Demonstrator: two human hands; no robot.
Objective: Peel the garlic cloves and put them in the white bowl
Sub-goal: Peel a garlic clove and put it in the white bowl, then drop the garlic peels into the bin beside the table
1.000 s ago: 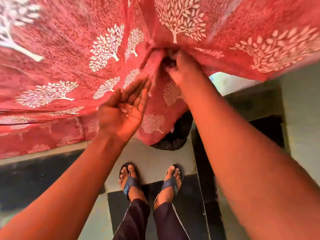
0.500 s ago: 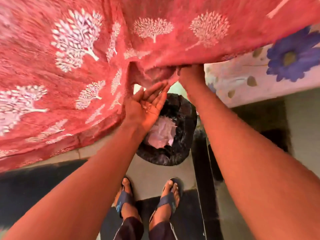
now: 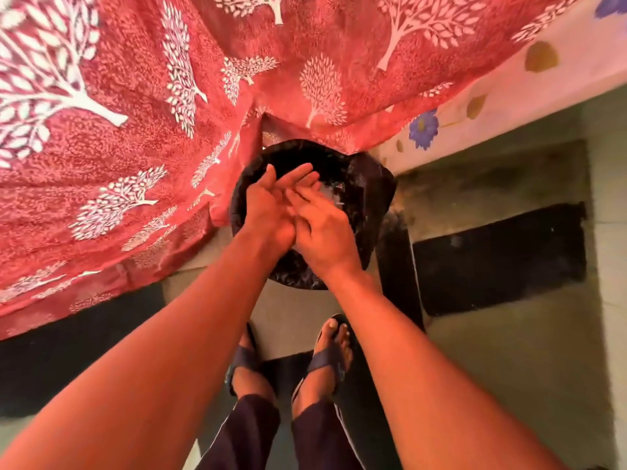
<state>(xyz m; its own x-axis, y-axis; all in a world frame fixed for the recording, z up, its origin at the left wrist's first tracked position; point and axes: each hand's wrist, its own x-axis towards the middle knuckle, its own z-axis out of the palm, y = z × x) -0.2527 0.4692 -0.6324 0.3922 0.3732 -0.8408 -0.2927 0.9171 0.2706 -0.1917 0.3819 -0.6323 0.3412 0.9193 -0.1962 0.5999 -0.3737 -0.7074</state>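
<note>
Head camera looks steeply down, close above the bin (image 3: 369, 184).

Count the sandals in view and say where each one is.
2. The left sandal and the right sandal are on the person's feet, on the floor below the black bin. Both are partly hidden by the forearms.

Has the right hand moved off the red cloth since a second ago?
Yes. The right hand has left the red cloth and now meets the left hand over the black bin.

Red cloth (image 3: 135, 137) with white tree prints, black bin (image 3: 369, 184) below, my blue sandals (image 3: 327, 362), pale sheet (image 3: 529, 86) with purple flowers.
</note>
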